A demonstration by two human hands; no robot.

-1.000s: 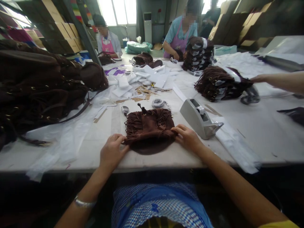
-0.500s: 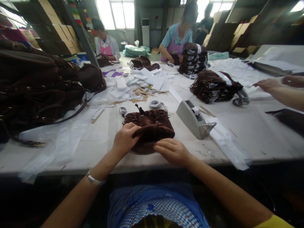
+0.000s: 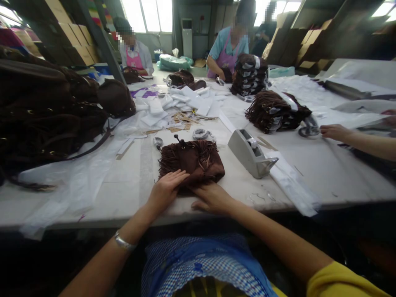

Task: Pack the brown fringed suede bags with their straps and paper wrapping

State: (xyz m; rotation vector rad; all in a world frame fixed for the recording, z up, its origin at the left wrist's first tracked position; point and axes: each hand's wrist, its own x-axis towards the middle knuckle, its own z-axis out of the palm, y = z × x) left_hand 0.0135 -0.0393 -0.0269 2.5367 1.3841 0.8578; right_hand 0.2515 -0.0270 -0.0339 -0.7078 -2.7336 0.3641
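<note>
A small brown suede pouch with fringe (image 3: 190, 160) lies on the white table (image 3: 130, 185) right in front of me, folded over on itself. My left hand (image 3: 165, 189) lies flat on its near left edge, fingers stretched out. My right hand (image 3: 210, 197) presses the pouch's near edge from the right, fingers extended and partly tucked under the fold.
A grey tape dispenser (image 3: 250, 153) stands just right of the pouch. Dark brown bags (image 3: 52, 111) are heaped at the left. More fringed pouches (image 3: 272, 111) are piled at the back right. A co-worker's hand (image 3: 335, 132) reaches in from the right. Two people work at the far end.
The pouch was spread wide, then folded inward. My hands moved from its two sides to its near edge and now press it flat. The co-worker's hand dropped lower on the right.
</note>
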